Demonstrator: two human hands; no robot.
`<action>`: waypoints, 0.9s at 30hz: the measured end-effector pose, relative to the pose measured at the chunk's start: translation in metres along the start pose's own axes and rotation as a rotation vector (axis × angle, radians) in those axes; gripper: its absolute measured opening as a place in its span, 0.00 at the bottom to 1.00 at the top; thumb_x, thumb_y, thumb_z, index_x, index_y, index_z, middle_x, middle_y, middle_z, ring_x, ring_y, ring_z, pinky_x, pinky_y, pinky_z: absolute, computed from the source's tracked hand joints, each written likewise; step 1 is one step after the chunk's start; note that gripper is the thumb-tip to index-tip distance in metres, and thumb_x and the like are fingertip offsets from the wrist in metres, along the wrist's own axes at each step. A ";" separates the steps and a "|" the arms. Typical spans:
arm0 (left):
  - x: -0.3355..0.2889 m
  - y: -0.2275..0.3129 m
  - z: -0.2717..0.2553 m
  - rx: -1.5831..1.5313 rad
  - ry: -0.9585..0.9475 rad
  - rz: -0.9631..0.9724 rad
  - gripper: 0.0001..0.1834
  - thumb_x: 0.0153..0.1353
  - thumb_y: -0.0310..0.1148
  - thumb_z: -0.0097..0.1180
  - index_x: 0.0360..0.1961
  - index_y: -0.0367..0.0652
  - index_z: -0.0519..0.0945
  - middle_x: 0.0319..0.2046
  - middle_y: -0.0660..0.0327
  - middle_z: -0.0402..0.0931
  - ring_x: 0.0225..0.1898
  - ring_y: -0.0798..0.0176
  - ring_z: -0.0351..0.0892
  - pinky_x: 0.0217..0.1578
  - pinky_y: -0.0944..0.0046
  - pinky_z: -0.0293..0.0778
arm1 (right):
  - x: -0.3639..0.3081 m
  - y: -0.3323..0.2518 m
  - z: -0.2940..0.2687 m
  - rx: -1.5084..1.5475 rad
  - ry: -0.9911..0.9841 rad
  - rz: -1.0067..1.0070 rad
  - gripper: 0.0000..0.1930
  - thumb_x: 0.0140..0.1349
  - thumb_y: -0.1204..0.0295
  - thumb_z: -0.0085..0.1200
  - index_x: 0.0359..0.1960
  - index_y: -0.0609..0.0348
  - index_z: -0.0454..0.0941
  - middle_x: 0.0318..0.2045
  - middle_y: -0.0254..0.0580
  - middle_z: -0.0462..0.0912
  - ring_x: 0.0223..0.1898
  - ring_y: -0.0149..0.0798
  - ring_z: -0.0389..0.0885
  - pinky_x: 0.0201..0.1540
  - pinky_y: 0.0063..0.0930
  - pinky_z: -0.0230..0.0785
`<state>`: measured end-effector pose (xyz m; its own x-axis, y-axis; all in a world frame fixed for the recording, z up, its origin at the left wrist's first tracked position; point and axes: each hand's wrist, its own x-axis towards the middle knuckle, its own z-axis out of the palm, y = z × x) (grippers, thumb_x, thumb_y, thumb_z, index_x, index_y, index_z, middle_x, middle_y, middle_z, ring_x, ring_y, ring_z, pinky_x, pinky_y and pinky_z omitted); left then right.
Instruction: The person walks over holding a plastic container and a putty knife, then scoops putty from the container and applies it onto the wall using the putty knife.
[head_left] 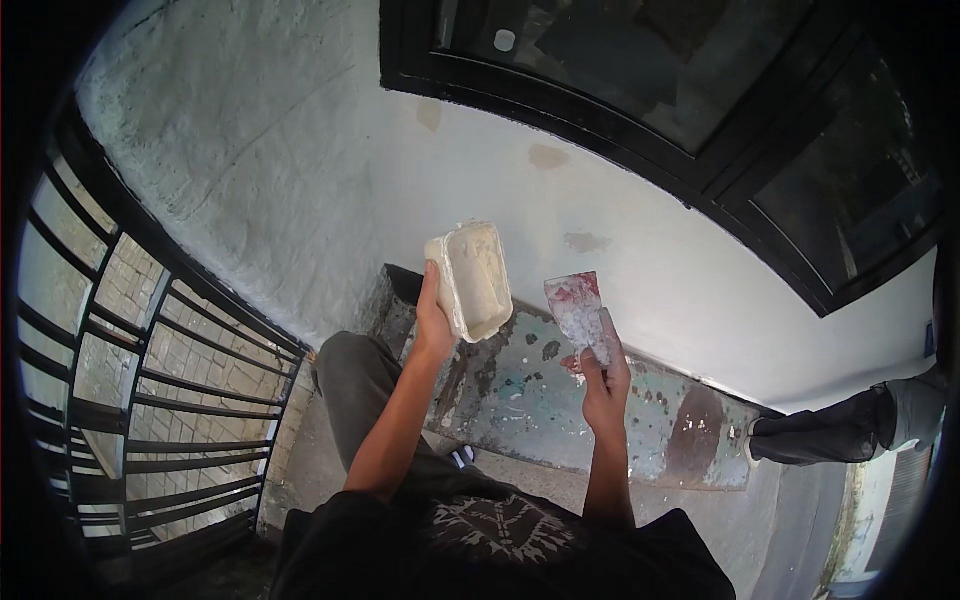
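Note:
My left hand (432,322) is closed around the side of a cream rectangular plastic tub (478,285), its opening tilted toward me. Pale paste coats the tub's inner wall and rim. To the right, my right hand (605,385) grips a flat putty knife (578,305) with a broad blade pointing up and away. White paste and reddish stains cover the blade. Tub and blade are apart, both held in front of a white wall (510,190). Dull patches (587,242) of filler show on that wall.
Below my hands lies a paint-spattered greenish board (560,410). A black metal railing (180,400) stands at left, beside a rough grey wall (240,130). A black-framed window (600,80) fills the upper right. Another person in dark trousers (820,428) is at far right.

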<state>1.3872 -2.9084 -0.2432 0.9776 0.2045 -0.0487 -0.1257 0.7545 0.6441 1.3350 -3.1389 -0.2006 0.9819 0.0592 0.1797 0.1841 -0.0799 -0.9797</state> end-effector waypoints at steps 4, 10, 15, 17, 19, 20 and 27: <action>0.000 0.000 0.001 0.048 0.047 -0.043 0.36 0.70 0.56 0.35 0.65 0.36 0.60 0.59 0.52 0.66 0.59 0.58 0.67 0.60 0.59 0.63 | 0.003 -0.017 0.013 -0.017 0.005 -0.083 0.31 0.68 0.75 0.46 0.71 0.60 0.50 0.36 0.39 0.76 0.32 0.28 0.76 0.36 0.25 0.72; 0.008 -0.010 -0.007 0.090 -0.028 -0.069 0.34 0.70 0.56 0.36 0.63 0.35 0.64 0.56 0.53 0.69 0.57 0.60 0.70 0.58 0.61 0.65 | 0.007 -0.009 -0.008 -0.442 -0.059 -0.185 0.18 0.64 0.79 0.52 0.55 0.65 0.74 0.40 0.44 0.77 0.36 0.36 0.76 0.39 0.25 0.69; 0.013 -0.020 -0.004 0.195 -0.115 -0.077 0.32 0.70 0.54 0.37 0.57 0.34 0.68 0.49 0.55 0.74 0.50 0.63 0.74 0.54 0.64 0.68 | 0.005 -0.017 -0.013 -0.546 -0.074 -0.271 0.10 0.60 0.78 0.56 0.44 0.65 0.79 0.36 0.41 0.76 0.33 0.35 0.77 0.36 0.25 0.70; 0.012 -0.020 0.001 0.254 -0.147 -0.072 0.31 0.70 0.54 0.38 0.56 0.34 0.70 0.47 0.55 0.75 0.48 0.64 0.75 0.52 0.65 0.69 | 0.004 -0.018 -0.014 -0.523 -0.054 -0.306 0.09 0.60 0.78 0.56 0.43 0.65 0.80 0.38 0.43 0.78 0.34 0.38 0.79 0.37 0.26 0.71; 0.011 -0.019 0.006 0.325 -0.200 -0.054 0.30 0.70 0.53 0.38 0.53 0.34 0.71 0.44 0.57 0.76 0.45 0.66 0.75 0.49 0.66 0.70 | 0.005 -0.020 -0.015 -0.511 -0.086 -0.309 0.10 0.61 0.78 0.55 0.43 0.65 0.80 0.40 0.48 0.81 0.37 0.43 0.81 0.40 0.28 0.72; 0.009 -0.018 0.008 0.324 -0.203 -0.060 0.30 0.70 0.53 0.38 0.53 0.34 0.71 0.44 0.57 0.76 0.45 0.66 0.75 0.49 0.66 0.70 | 0.005 -0.020 -0.016 -0.513 -0.081 -0.304 0.10 0.61 0.78 0.55 0.43 0.65 0.80 0.40 0.48 0.81 0.37 0.43 0.81 0.40 0.28 0.72; 0.011 -0.024 0.006 0.327 -0.183 -0.075 0.31 0.70 0.53 0.37 0.53 0.33 0.71 0.45 0.56 0.76 0.45 0.66 0.75 0.49 0.66 0.70 | 0.013 -0.018 -0.016 -0.528 -0.090 -0.241 0.11 0.62 0.78 0.54 0.45 0.64 0.80 0.39 0.50 0.84 0.38 0.44 0.83 0.43 0.29 0.73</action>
<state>1.4020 -2.9276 -0.2542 0.9997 0.0193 0.0136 -0.0216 0.5179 0.8552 1.3451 -3.1523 -0.1796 0.9065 0.2193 0.3607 0.4208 -0.5372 -0.7309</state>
